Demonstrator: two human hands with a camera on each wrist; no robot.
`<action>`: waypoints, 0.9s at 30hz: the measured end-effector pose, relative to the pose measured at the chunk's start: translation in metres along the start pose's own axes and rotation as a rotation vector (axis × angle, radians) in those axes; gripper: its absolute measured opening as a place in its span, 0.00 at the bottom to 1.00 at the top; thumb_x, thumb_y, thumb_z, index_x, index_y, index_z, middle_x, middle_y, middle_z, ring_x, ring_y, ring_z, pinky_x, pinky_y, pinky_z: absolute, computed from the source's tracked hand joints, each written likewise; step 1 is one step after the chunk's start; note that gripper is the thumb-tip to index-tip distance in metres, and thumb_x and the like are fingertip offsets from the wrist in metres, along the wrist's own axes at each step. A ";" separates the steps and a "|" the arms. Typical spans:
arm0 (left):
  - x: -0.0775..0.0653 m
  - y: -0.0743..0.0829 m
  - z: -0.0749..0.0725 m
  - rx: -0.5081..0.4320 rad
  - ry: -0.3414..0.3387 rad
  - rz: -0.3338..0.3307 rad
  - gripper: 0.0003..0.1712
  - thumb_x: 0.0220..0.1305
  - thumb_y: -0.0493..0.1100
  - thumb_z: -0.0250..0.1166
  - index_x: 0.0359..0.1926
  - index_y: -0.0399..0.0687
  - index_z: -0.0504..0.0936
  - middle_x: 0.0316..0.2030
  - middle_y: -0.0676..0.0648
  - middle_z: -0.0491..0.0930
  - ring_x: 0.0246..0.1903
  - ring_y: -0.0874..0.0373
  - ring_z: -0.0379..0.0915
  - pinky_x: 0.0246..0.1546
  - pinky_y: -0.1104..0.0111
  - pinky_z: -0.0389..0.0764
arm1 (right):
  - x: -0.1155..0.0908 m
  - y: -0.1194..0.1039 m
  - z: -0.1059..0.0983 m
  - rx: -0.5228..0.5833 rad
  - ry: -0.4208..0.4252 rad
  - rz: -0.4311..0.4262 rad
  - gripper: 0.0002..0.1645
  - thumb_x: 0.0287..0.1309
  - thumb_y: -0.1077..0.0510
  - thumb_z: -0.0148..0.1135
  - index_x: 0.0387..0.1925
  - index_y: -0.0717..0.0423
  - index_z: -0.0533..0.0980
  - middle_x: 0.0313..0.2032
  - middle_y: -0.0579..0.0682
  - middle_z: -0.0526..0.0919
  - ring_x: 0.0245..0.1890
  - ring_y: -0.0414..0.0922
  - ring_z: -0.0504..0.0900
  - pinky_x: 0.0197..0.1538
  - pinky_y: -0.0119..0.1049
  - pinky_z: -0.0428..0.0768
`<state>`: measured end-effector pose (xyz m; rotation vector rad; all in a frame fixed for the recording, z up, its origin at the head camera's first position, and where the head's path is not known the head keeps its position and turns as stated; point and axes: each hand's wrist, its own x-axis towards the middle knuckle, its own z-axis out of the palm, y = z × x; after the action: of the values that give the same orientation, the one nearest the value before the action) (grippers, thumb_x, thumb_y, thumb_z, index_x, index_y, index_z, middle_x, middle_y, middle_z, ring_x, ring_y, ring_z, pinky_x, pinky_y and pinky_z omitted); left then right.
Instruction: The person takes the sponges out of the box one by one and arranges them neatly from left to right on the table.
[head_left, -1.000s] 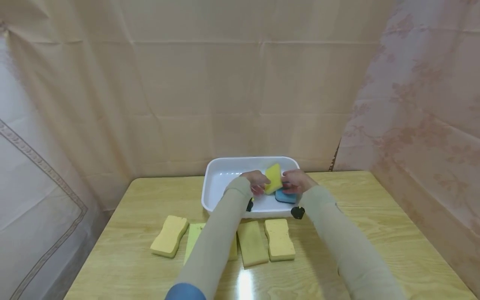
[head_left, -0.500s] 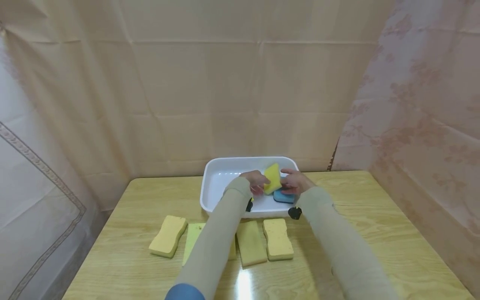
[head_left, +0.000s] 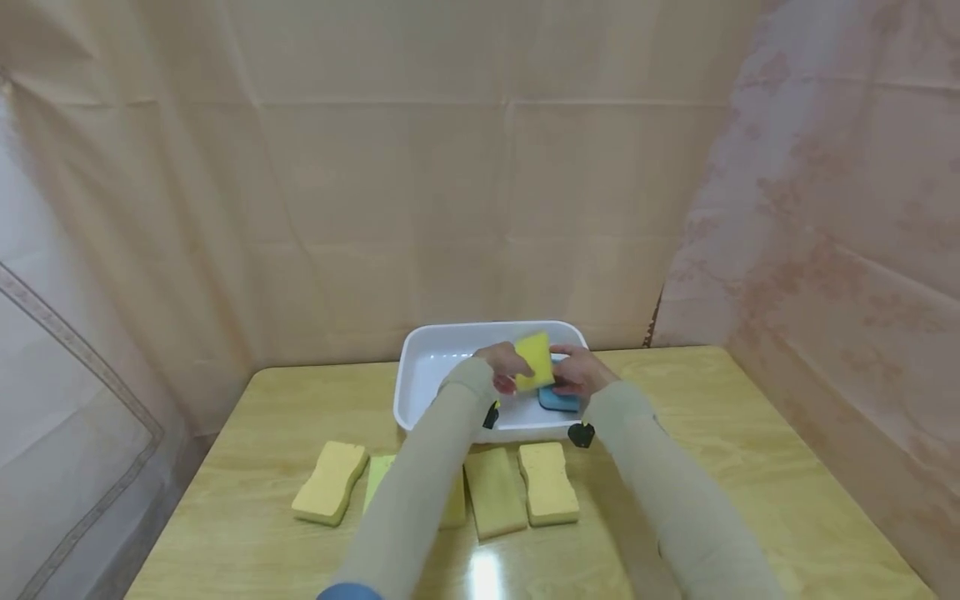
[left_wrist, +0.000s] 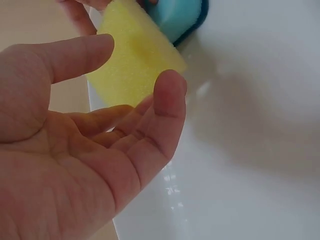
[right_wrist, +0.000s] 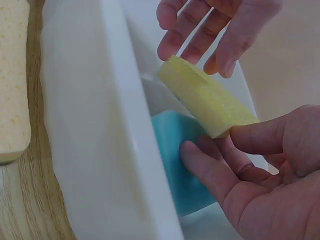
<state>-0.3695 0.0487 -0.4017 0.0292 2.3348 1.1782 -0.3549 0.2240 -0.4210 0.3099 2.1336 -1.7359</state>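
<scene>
In the head view, a yellow sponge (head_left: 534,362) is held tilted over the right part of a white tray (head_left: 420,400). My right hand (head_left: 579,372) pinches one end of it, thumb on top and fingers beneath, as the right wrist view shows. My left hand (head_left: 504,363) is at the sponge's other end, its thumb and loosely bent fingers spread apart around it. A light blue sponge (right_wrist: 175,150) with a dark blue scouring layer lies in the tray under the right fingers, which partly hide it.
On the wooden table (head_left: 720,433), several pale yellow sponges lie in a row before the tray: a wavy-sided one (head_left: 330,483) at left, a flat one (head_left: 495,493), another wavy one (head_left: 549,483). My left sleeve covers part of the row. A beige curtain (head_left: 375,208) hangs behind.
The head view has shifted slightly. The yellow sponge has turned a little and shows its broad side more; the right hand has come slightly left with it. The blue sponge stays in the tray.
</scene>
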 end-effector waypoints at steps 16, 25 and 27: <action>-0.009 0.000 -0.019 -0.060 0.044 0.163 0.27 0.70 0.36 0.61 0.65 0.25 0.68 0.49 0.35 0.79 0.29 0.52 0.80 0.41 0.62 0.87 | 0.007 -0.006 -0.010 -0.096 -0.041 -0.188 0.34 0.67 0.71 0.52 0.73 0.67 0.60 0.58 0.65 0.77 0.37 0.43 0.82 0.40 0.33 0.83; -0.009 0.009 -0.019 -0.002 0.149 0.280 0.23 0.74 0.39 0.59 0.63 0.28 0.72 0.52 0.33 0.80 0.34 0.48 0.83 0.33 0.63 0.87 | 0.004 -0.015 -0.012 -0.089 0.006 -0.169 0.30 0.77 0.56 0.51 0.70 0.69 0.61 0.58 0.64 0.75 0.42 0.47 0.82 0.45 0.37 0.84; -0.009 0.010 -0.017 -0.009 0.157 0.292 0.23 0.74 0.39 0.59 0.63 0.31 0.70 0.49 0.34 0.81 0.30 0.49 0.83 0.32 0.63 0.87 | 0.003 -0.015 -0.013 -0.099 0.016 -0.162 0.30 0.77 0.55 0.52 0.69 0.69 0.62 0.58 0.63 0.75 0.43 0.47 0.81 0.47 0.38 0.84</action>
<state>-0.3714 0.0399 -0.3823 0.2939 2.5244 1.3733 -0.3658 0.2330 -0.4070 0.1268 2.3036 -1.7099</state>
